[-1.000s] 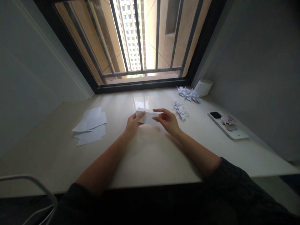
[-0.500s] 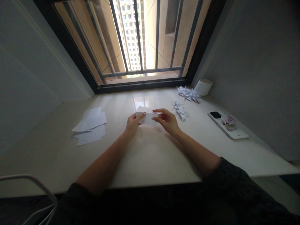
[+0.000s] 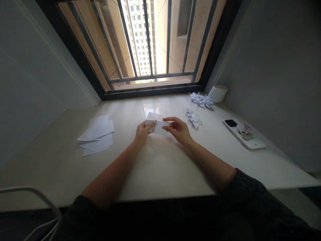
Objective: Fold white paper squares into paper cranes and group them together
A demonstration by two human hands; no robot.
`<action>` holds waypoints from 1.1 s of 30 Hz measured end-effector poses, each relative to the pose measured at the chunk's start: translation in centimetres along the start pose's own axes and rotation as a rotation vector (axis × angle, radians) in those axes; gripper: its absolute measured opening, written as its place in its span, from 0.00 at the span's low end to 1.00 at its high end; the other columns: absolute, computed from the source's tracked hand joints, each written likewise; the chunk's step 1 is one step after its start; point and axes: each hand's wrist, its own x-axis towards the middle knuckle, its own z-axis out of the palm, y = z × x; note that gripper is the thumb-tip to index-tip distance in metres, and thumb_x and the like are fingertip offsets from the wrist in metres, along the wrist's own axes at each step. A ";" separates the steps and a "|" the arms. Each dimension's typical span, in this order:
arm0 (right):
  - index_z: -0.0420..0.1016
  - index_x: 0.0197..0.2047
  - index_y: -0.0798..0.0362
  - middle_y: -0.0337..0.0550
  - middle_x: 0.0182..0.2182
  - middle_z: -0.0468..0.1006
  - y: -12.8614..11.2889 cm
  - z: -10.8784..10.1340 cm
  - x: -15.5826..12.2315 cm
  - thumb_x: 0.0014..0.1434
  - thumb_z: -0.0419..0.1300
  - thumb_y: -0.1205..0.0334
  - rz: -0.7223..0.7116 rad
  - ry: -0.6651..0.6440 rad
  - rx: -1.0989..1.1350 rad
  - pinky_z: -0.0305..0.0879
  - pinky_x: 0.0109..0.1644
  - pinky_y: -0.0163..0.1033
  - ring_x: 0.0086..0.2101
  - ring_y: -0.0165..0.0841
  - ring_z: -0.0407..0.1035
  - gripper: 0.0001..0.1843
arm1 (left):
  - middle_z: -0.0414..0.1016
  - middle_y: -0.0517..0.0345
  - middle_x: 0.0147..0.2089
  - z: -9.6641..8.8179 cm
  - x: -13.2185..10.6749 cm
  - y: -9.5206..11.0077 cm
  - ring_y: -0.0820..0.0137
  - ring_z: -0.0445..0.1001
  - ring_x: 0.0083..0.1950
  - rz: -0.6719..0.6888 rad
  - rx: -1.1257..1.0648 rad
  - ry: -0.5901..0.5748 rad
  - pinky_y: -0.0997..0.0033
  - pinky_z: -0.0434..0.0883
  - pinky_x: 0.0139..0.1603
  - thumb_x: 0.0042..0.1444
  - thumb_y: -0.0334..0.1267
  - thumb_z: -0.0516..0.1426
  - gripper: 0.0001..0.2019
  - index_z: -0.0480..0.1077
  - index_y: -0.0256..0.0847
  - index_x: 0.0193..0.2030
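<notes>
A creased sheet of white paper (image 3: 160, 127) is held up just above the white sill, between both hands. My left hand (image 3: 142, 133) grips its left side, thumb on the face toward me and fingers behind. At the right edge, my right hand (image 3: 179, 130) has the paper between thumb and fingers, the index finger stretched along the upper edge. A fold line crosses the sheet, with the upper part leaning back. Off to the right of my right hand lie a few small folded paper figures (image 3: 193, 118).
Loose white paper sheets (image 3: 96, 132) lie overlapping on the left. More folded paper figures (image 3: 202, 101) sit at the back right beside a white cup-like object (image 3: 218, 93). A phone (image 3: 243, 134) with a round grip lies at right. A pale cable (image 3: 32, 190) loops at lower left.
The upper part of the paper has tilted up slightly, and the crease shows more clearly. Both hands have hardly moved and keep their hold.
</notes>
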 end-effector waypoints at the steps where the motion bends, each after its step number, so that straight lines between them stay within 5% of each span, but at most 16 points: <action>1: 0.74 0.43 0.51 0.37 0.25 0.73 0.0 0.0 0.0 0.46 0.67 0.54 -0.003 -0.001 -0.004 0.60 0.28 0.34 0.23 0.26 0.63 0.21 | 0.76 0.54 0.33 0.0 0.0 0.0 0.71 0.73 0.30 0.009 0.002 -0.007 0.70 0.71 0.32 0.41 0.47 0.65 0.20 0.73 0.33 0.37; 5: 0.74 0.44 0.51 0.36 0.24 0.72 0.0 0.0 0.0 0.46 0.67 0.54 0.002 -0.008 0.002 0.60 0.27 0.34 0.23 0.26 0.62 0.21 | 0.76 0.56 0.36 -0.2 0.0 0.0 0.72 0.74 0.31 0.081 -0.010 -0.008 0.72 0.71 0.34 0.41 0.46 0.66 0.28 0.70 0.38 0.49; 10: 0.74 0.44 0.52 0.32 0.19 0.67 0.0 -0.1 0.1 0.45 0.67 0.54 0.023 0.005 0.027 0.58 0.27 0.34 0.21 0.25 0.58 0.22 | 0.74 0.62 0.30 -0.4 0.0 0.4 0.76 0.72 0.27 0.093 -0.011 0.019 0.75 0.70 0.32 0.43 0.46 0.65 0.44 0.51 0.47 0.66; 19: 0.74 0.45 0.53 0.30 0.17 0.63 0.0 -0.5 0.4 0.44 0.68 0.52 0.053 0.066 0.033 0.54 0.25 0.33 0.20 0.24 0.55 0.25 | 0.76 0.54 0.39 -0.7 0.5 0.1 0.70 0.74 0.37 0.121 0.105 0.049 0.71 0.73 0.37 0.43 0.48 0.64 0.32 0.65 0.42 0.56; 28: 0.74 0.45 0.53 0.31 0.17 0.65 -0.3 -0.4 0.4 0.43 0.68 0.53 0.078 0.100 0.057 0.53 0.25 0.34 0.20 0.24 0.55 0.25 | 0.73 0.55 0.37 -0.8 0.4 -0.5 0.69 0.73 0.36 0.344 0.578 0.152 0.73 0.70 0.31 0.47 0.47 0.62 0.16 0.69 0.41 0.39; 33: 0.74 0.46 0.53 0.29 0.16 0.61 -0.2 -0.5 0.4 0.44 0.68 0.53 0.085 0.076 0.062 0.54 0.25 0.34 0.19 0.24 0.53 0.25 | 0.70 0.54 0.44 -1.3 0.6 -0.7 0.69 0.71 0.40 0.476 0.694 0.252 0.74 0.70 0.30 0.47 0.45 0.62 0.15 0.68 0.42 0.40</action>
